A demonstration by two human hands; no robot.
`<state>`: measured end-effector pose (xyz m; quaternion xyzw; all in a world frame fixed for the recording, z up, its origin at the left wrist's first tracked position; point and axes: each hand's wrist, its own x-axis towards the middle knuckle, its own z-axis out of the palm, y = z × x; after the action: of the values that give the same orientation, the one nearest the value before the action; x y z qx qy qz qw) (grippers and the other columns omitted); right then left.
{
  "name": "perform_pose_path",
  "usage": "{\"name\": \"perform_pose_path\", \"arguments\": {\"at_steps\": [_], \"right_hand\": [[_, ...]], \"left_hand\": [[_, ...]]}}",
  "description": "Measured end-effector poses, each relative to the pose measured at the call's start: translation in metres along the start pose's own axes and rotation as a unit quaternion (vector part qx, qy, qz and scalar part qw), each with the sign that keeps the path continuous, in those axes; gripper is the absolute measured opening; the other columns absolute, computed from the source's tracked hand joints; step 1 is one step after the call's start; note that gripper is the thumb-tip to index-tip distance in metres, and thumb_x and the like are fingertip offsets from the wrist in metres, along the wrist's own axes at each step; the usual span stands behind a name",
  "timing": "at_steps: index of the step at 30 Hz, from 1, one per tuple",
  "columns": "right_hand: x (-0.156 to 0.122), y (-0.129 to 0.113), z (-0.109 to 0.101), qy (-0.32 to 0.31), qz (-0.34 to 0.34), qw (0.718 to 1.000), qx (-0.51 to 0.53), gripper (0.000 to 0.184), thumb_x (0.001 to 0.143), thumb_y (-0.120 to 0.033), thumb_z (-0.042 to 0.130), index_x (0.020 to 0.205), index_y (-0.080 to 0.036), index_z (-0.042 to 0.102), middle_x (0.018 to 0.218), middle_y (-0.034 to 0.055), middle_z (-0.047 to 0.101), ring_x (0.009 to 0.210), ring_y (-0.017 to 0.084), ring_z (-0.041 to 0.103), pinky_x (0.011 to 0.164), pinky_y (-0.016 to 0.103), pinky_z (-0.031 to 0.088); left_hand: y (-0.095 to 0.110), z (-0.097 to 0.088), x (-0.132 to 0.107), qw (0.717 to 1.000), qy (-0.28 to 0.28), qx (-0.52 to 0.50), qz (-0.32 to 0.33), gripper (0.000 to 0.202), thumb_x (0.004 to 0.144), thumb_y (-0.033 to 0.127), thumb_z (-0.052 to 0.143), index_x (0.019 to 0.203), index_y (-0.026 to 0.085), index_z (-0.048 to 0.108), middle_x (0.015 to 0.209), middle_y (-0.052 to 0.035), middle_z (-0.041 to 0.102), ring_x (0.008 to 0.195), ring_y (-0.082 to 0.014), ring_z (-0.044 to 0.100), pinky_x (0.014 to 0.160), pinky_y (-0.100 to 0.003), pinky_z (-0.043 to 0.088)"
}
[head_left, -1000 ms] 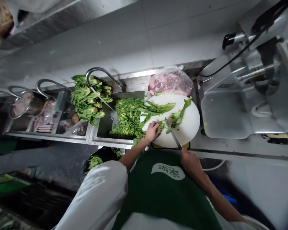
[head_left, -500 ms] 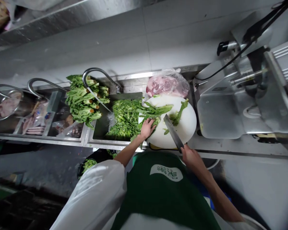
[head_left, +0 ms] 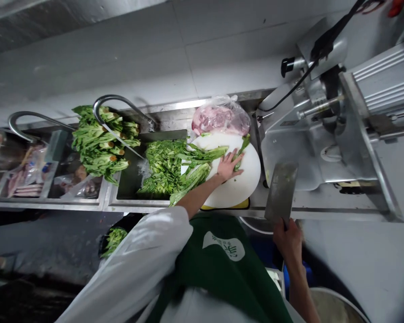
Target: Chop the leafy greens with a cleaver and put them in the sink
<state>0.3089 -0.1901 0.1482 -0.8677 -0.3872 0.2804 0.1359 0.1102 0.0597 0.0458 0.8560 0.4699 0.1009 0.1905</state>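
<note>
My left hand (head_left: pixel 227 168) lies with spread fingers over the round white cutting board (head_left: pixel 218 195), touching the leafy scraps (head_left: pixel 241 152) at its right. On the board's left side, stalks of leafy greens (head_left: pixel 202 154) lie with their leaves reaching over the sink. Another bunch of greens (head_left: pixel 191 181) rests below them, beside my left wrist. Off the board to the right, my right hand (head_left: pixel 288 237) is closed round the handle of a cleaver (head_left: pixel 282 190). Its broad blade hangs in front of the slicing machine's tray, touching nothing that I can see.
Cut greens (head_left: pixel 163 168) fill the sink (head_left: pixel 126 190) under a running faucet (head_left: pixel 119 96). Whole heads of greens (head_left: pixel 99 143) are piled left of it. Bagged raw meat (head_left: pixel 220 115) sits behind the board. A metal slicing machine (head_left: pixel 291 154) stands at right.
My left hand has moved right across the board, and its fingers have spread. My right hand has carried the cleaver off the board to the right. The view has shifted right.
</note>
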Motion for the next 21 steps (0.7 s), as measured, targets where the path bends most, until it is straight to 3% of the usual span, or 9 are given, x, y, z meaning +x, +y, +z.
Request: {"name": "perform_pose_path", "arguments": {"at_steps": [4,9,12,14,17,19,21], "right_hand": [[-0.007,0.02,0.002,-0.009,0.017,1.0,0.013,0.037,0.09,-0.048,0.042,0.088,-0.019,0.065,0.068,0.0109,0.065,0.068,0.026,0.057,0.06,0.032,0.037],[0.001,0.026,0.003,-0.024,0.011,1.0,-0.002,0.037,0.092,-0.048,0.041,0.087,-0.02,0.065,0.064,0.0095,0.063,0.063,0.026,0.056,0.059,0.032,0.036],[0.015,0.017,0.002,-0.043,0.0,0.998,-0.042,0.042,0.093,-0.049,0.039,0.091,-0.018,0.068,0.068,0.012,0.065,0.064,0.026,0.056,0.059,0.033,0.036],[0.025,0.006,0.003,-0.061,-0.02,0.994,-0.088,0.046,0.094,-0.049,0.037,0.094,-0.016,0.069,0.074,0.015,0.066,0.067,0.027,0.057,0.06,0.033,0.036],[0.04,-0.013,0.01,-0.071,-0.097,0.982,-0.147,0.047,0.096,-0.047,0.036,0.099,-0.014,0.069,0.077,0.0162,0.067,0.069,0.027,0.058,0.063,0.033,0.036],[0.047,-0.026,0.018,-0.068,-0.161,0.969,-0.174,0.044,0.097,-0.044,0.036,0.099,-0.014,0.069,0.075,0.0157,0.066,0.069,0.027,0.058,0.063,0.034,0.036],[0.052,-0.037,0.029,-0.065,-0.207,0.955,-0.201,0.042,0.096,-0.04,0.036,0.095,-0.014,0.068,0.071,0.0154,0.065,0.067,0.028,0.058,0.063,0.034,0.035]], "left_hand": [[0.006,0.003,0.001,0.999,-0.039,0.031,0.014,0.042,0.098,0.04,0.054,0.137,0.025,0.06,0.144,-0.0166,0.048,0.133,-0.0354,0.042,0.111,-0.057,0.033],[0.018,0.009,-0.042,0.992,-0.12,0.009,0.032,0.031,0.096,0.028,0.056,0.126,0.028,0.067,0.127,-0.0123,0.057,0.117,-0.0273,0.057,0.099,-0.039,0.049],[0.018,0.005,-0.077,0.993,-0.117,-0.028,-0.006,0.034,0.097,0.028,0.055,0.13,0.028,0.064,0.133,-0.0103,0.055,0.112,-0.0239,0.061,0.092,-0.033,0.053],[0.013,-0.004,-0.11,0.994,-0.071,-0.069,-0.04,0.034,0.096,0.029,0.057,0.129,0.027,0.064,0.131,-0.0103,0.055,0.111,-0.0208,0.062,0.093,-0.029,0.053],[0.001,-0.027,-0.183,0.985,0.047,-0.115,-0.12,0.028,0.096,0.031,0.057,0.121,0.025,0.067,0.119,-0.0098,0.06,0.108,-0.0186,0.063,0.094,-0.027,0.053],[-0.008,-0.044,-0.244,0.963,0.135,-0.12,-0.202,0.026,0.096,0.032,0.056,0.117,0.025,0.068,0.111,-0.0092,0.063,0.104,-0.0187,0.064,0.092,-0.029,0.054],[-0.017,-0.057,-0.307,0.923,0.216,-0.116,-0.297,0.024,0.095,0.034,0.055,0.113,0.025,0.068,0.107,-0.008,0.065,0.1,-0.0188,0.065,0.09,-0.03,0.054]]}}
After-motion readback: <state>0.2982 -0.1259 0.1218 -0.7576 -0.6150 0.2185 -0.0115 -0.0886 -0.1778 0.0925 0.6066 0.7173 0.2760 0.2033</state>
